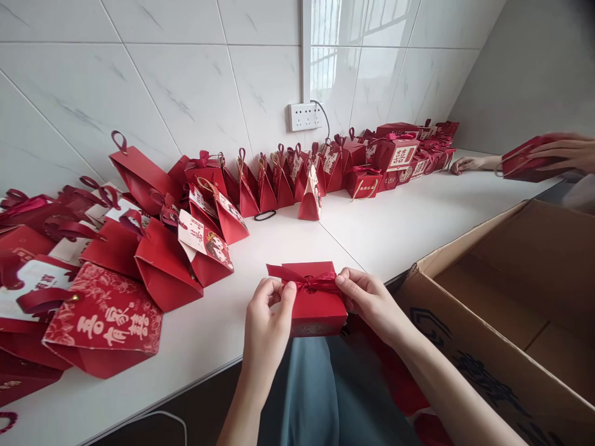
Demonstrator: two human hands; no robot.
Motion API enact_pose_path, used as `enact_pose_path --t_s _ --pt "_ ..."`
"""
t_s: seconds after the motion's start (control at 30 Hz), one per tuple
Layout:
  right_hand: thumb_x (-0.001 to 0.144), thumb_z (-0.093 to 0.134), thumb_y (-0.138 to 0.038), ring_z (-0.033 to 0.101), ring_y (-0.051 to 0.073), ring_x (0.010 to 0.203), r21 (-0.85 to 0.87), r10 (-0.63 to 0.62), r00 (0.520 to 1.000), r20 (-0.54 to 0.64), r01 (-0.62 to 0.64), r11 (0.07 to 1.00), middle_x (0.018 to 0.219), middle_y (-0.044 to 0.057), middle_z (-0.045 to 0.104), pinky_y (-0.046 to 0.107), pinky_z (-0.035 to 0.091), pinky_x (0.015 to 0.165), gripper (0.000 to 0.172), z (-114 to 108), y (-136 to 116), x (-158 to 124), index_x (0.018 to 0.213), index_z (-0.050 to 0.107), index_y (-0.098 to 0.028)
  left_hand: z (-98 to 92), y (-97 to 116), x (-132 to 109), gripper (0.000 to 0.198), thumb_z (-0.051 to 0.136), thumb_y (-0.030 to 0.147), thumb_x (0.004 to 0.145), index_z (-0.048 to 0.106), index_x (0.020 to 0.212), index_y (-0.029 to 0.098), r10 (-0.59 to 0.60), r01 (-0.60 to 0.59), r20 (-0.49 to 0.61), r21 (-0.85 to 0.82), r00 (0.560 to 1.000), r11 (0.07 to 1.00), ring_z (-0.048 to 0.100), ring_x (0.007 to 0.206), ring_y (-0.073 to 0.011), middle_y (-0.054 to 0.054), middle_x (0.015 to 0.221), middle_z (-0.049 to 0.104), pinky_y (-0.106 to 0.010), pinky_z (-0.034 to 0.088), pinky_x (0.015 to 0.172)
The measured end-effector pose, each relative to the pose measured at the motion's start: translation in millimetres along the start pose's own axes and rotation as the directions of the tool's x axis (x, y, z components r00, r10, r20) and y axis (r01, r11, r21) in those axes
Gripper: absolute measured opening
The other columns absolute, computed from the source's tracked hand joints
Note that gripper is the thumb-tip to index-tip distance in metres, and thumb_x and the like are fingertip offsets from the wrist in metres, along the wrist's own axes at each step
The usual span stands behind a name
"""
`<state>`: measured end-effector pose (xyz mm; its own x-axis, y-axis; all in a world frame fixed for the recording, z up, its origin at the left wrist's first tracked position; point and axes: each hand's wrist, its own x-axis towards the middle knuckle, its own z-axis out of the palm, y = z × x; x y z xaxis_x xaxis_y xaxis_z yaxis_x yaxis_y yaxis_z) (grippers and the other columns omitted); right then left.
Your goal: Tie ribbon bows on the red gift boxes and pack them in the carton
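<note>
A red gift box (pixel 312 310) is in front of me at the counter's front edge, its lid crossed by a dark red ribbon (pixel 310 282) tied in the middle. My left hand (pixel 272 310) pinches the ribbon's left side between thumb and fingers, against the box. On the other side, my right hand (pixel 365 294) pinches the ribbon's right side at the box's corner. Both hands are closed, and the ribbon lies stretched between them. A small hole shows in the lid under the knot.
Red gift boxes with ribbon loops (pixel 170 263) crowd the white counter (pixel 274 248) at left and along the tiled wall. A black hair tie (pixel 264 215) lies near them. At right stands an open cardboard box (pixel 483 322). Beyond it, another person's hands (pixel 564 152) handle a red box (pixel 520 161).
</note>
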<state>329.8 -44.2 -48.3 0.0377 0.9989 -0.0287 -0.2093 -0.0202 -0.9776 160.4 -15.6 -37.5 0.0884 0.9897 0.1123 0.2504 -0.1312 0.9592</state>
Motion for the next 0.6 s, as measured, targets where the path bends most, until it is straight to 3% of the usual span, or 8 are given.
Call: enact_pose_path --t_s 0.6 --pt "0.079 0.064 -0.051 0.028 0.006 0.048 0.049 -0.007 1.000 0.018 0.006 0.999 0.054 -0.006 0.039 0.021 0.023 0.045 0.043 -0.9 1.5 0.5 0.061 0.044 -0.018 0.1 -0.3 -0.3 0.030 0.051 0.042 0.081 0.041 0.064 0.019 0.010 -0.010 0.016 -0.016 1.000 1.000 0.048 0.066 -0.0122 0.002 0.067 0.046 -0.022 0.037 0.057"
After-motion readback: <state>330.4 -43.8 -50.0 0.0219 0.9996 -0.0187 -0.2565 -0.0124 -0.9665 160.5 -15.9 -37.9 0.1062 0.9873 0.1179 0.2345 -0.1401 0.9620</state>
